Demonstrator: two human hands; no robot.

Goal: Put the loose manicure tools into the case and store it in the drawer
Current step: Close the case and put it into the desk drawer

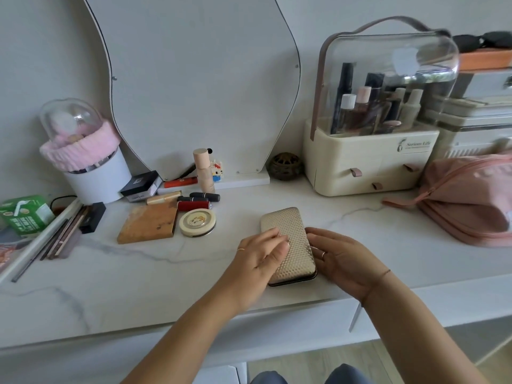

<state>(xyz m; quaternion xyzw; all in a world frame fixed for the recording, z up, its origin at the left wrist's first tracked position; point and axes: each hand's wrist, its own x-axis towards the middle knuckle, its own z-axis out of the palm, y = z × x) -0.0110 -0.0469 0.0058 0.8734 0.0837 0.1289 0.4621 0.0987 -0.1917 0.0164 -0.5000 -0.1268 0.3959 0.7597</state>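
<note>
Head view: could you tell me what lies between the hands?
In the head view, the gold textured case lies between the left hand and right hand.

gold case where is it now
Head view, centre: the gold case lies between the left hand and right hand, just right of the round compact.
</note>
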